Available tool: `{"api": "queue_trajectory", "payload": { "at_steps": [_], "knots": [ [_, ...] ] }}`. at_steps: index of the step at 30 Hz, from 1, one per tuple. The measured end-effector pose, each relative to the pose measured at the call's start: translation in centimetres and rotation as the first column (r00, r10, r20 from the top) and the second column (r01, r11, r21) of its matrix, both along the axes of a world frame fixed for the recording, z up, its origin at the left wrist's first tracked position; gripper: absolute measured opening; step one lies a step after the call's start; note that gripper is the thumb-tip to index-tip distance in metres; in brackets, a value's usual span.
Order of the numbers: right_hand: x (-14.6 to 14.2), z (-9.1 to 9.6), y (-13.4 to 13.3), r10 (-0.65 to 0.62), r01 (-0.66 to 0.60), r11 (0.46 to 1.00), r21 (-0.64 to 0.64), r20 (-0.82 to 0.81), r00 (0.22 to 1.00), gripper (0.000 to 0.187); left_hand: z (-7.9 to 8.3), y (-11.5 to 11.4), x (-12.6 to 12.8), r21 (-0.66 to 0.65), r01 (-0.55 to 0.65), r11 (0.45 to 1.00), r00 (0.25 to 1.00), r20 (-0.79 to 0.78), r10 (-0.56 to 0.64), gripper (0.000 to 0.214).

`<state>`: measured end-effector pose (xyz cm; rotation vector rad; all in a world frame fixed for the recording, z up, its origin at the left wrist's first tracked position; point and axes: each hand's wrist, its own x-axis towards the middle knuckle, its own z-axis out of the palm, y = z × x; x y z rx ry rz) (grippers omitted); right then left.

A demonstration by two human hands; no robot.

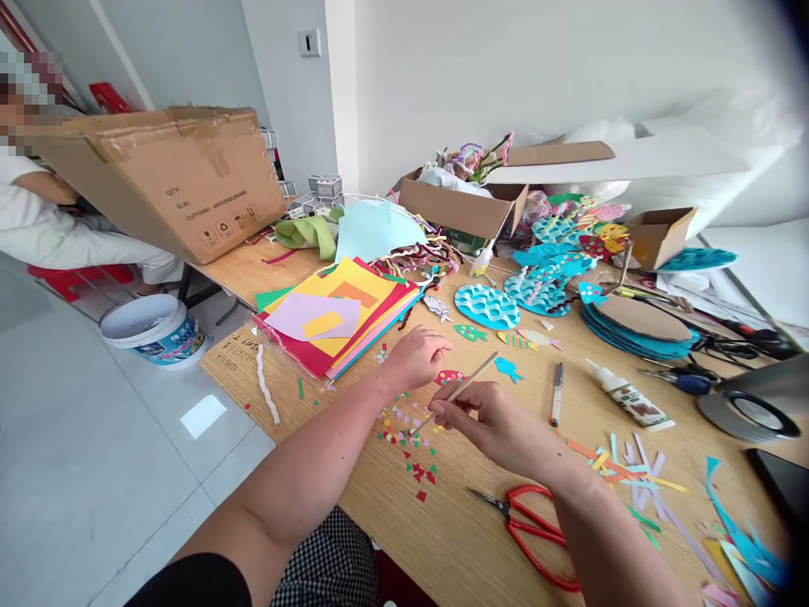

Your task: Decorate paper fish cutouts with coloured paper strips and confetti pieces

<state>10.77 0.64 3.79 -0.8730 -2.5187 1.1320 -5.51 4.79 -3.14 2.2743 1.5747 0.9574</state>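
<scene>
My right hand (486,417) grips a thin wooden stick (473,378) between thumb and fingers. The stick slants down to the left, its lower tip among small coloured paper bits (404,434) on the table. My left hand (415,358) hovers or rests just behind them, fingers curled in; whatever they may hold is hidden. Close to its fingertips lies a red spotted paper fish (449,377), partly covered by my hands. A blue paper fish (508,369) lies to the right. Red-handled scissors (534,531) lie in front of my right hand.
Coloured paper sheets (338,316) are stacked at left, with a large carton (170,181) behind. Decorated blue discs (486,306), a glue bottle (632,396), a pen (557,394), tape (749,415) and paper strips (638,476) lie at right. A person sits far left near a bucket (152,329).
</scene>
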Motion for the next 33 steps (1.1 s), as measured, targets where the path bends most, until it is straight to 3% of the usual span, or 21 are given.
{"api": "queue_trajectory", "payload": {
  "at_steps": [12,25,33],
  "knots": [
    [-0.7,-0.1,-0.6,0.003,-0.009,0.998,-0.067,-0.088,0.996,0.031,0.5,-0.2,0.0,0.028,-0.018,0.999,0.999,0.029,0.017,0.028],
    [-1.5,-0.7,-1.6,0.011,-0.009,0.999,0.034,-0.080,0.997,0.028,0.4,-0.2,-0.3,0.091,-0.030,0.995,0.998,0.052,0.026,0.028],
    [-0.5,0.5,-0.8,0.001,-0.011,0.997,-0.073,-0.137,0.991,0.032,0.4,-0.1,-0.2,0.107,-0.073,0.992,0.997,0.048,0.068,0.028]
  ]
}}
